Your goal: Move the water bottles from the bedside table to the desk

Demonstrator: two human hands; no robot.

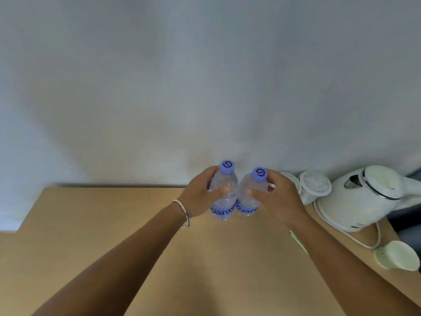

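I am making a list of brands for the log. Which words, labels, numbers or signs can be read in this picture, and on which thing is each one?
"Gan": left bottle label, white letters on blue; the rest is cut off by the curve and the left hand.
"an": right bottle label, partly covered by the right hand.
Swirl sign, no letters: on both purple caps.
Kettle: no readable text.

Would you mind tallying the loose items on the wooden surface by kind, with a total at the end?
Water bottles: 2, the left bottle and the right bottle, each held by a hand, left hand and right hand
Kettles: 1, the white kettle
Upturned glasses: 1, the glass
Paper cups: 1, the cup
Total: 5
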